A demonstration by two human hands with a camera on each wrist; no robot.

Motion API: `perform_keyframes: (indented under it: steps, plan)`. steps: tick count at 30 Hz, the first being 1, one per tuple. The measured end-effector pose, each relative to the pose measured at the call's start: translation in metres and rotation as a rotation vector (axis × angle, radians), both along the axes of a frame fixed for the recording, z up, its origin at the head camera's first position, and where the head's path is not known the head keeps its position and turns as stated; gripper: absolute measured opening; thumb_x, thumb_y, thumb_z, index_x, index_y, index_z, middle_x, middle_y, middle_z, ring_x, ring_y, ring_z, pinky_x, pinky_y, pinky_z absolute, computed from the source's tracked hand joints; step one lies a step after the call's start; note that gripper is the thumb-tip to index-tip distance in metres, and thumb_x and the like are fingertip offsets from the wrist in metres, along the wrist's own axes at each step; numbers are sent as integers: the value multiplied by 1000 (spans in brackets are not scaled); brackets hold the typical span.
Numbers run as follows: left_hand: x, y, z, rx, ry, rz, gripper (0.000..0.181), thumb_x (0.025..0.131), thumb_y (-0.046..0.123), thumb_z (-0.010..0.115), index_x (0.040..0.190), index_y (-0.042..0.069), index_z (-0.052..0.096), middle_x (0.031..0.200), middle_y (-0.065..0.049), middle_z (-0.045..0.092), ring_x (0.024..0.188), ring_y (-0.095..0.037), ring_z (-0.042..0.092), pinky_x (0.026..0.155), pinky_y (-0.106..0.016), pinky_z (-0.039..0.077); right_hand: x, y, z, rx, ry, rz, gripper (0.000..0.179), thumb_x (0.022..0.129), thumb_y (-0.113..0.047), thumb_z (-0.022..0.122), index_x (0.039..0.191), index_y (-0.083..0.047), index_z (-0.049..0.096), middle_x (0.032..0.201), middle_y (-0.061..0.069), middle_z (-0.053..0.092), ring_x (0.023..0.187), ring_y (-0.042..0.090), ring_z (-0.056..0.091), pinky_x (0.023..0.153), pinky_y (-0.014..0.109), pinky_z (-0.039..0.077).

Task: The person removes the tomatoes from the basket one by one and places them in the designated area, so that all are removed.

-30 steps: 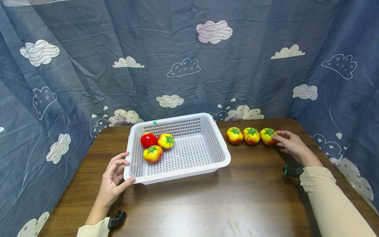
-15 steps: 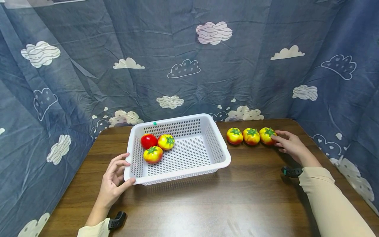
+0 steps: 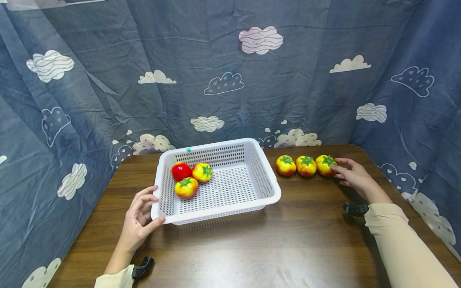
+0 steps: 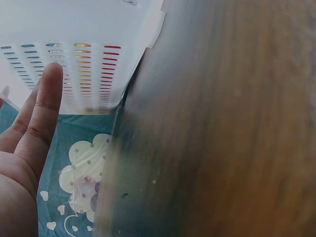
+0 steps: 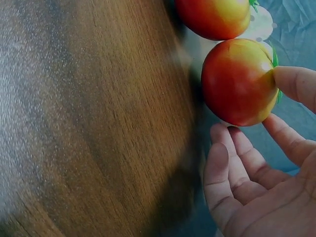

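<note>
My left hand [image 3: 136, 222] rests at the left end of a white perforated plastic basket [image 3: 219, 214], thumb on its front corner and fingers against its left side. Extended fingers [image 4: 44, 108] show beside the slotted basket wall [image 4: 84, 15] in the left wrist view. Inside the basket lie a red tomato-like fruit [image 3: 181, 171] and two yellow-red tomatoes [image 3: 186, 189] with green tops. At the right, my right hand [image 3: 354, 178] touches the rightmost tomato [image 3: 325, 166] with thumb and a fingertip. That tomato [image 5: 239, 84] sits on the table; the other fingers are extended, holding nothing.
Two more yellow-red tomatoes, a middle one [image 3: 305, 167] and a left one [image 3: 285, 166], stand in a row between the basket and my right hand. A brown wooden table [image 3: 288, 236] bears everything. A blue cloud-patterned curtain [image 3: 187, 100] hangs behind it.
The rightmost tomato has shifted very slightly left toward the row with my right hand touching it. My left hand and the basket stay where they were.
</note>
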State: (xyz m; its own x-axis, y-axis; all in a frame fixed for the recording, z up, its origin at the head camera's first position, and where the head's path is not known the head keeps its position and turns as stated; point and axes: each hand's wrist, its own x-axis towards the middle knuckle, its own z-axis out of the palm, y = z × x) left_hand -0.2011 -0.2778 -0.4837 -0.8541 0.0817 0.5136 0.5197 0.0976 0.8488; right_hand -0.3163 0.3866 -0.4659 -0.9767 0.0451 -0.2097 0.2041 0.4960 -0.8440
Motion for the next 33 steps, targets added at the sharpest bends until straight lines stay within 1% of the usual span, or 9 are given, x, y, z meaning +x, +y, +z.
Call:
perform_keyframes:
  steps: [3, 6, 9, 12, 19, 26, 28, 30, 33]
  plan:
    - [-1, -1, -1, -6, 3, -12, 49, 78, -23, 73, 122, -14, 54, 155, -15, 47, 117, -13, 71, 93, -22, 62, 1, 1, 0, 18, -5, 6, 86, 112, -50, 48, 167, 6, 14, 165, 38, 28, 98, -5, 59, 77, 15, 55]
    - [-2, -3, -2, -14, 9, -28, 49, 78, -23, 73, 121, -15, 53, 155, -14, 47, 117, -12, 70, 94, -22, 62, 2, 1, 2, 39, -8, 6, 86, 112, -50, 46, 167, 7, 13, 165, 41, 27, 116, 20, 67, 77, 14, 53]
    - [-3, -4, -2, -18, 11, -35, 49, 78, -24, 73, 121, -15, 52, 156, -12, 47, 118, -11, 70, 94, -22, 62, 2, 1, 4, 45, -8, -3, 86, 112, -50, 46, 167, 7, 13, 165, 42, 26, 139, 49, 54, 77, 13, 50]
    - [-3, -4, -3, -14, 19, -34, 49, 77, -24, 74, 121, -14, 53, 155, -13, 47, 117, -12, 71, 93, -22, 62, 3, 0, 6, 42, 0, -14, 85, 112, -49, 46, 166, 7, 13, 165, 43, 25, 147, 56, 43, 77, 13, 50]
    - [-1, -1, -2, 20, 41, -32, 49, 76, -24, 73, 121, -15, 55, 154, -18, 48, 115, -15, 72, 92, -22, 63, 6, -3, 14, 79, 75, -34, 79, 113, -44, 48, 164, 8, 17, 159, 45, 34, 135, 51, 53, 75, 18, 55]
    - [0, 0, -1, 15, 29, -19, 49, 76, -24, 74, 121, -14, 56, 154, -17, 48, 114, -15, 72, 91, -22, 63, 2, -10, 26, 138, 175, -79, 76, 112, -45, 50, 162, 6, 27, 154, 42, 43, 133, 53, 53, 73, 16, 51]
    - [0, -1, -1, 14, 29, -18, 49, 76, -24, 74, 120, -14, 56, 154, -17, 48, 114, -15, 72, 92, -22, 63, 1, -14, 30, 145, 197, -88, 76, 111, -47, 50, 162, 6, 28, 154, 40, 44, 125, 42, 60, 72, 15, 50]
    - [0, -1, -1, 13, 31, -18, 49, 76, -24, 74, 120, -15, 55, 154, -17, 48, 114, -15, 72, 92, -22, 63, -1, -18, 35, 150, 220, -95, 76, 111, -47, 52, 162, 5, 30, 153, 37, 46, 112, 22, 65, 74, 16, 50]
    - [0, 0, -1, 9, 34, -17, 49, 76, -24, 74, 120, -14, 55, 154, -18, 48, 114, -15, 72, 92, -21, 63, -3, -27, 44, 154, 249, -96, 75, 110, -49, 54, 161, 2, 33, 150, 33, 52, 97, -2, 58, 75, 17, 51]
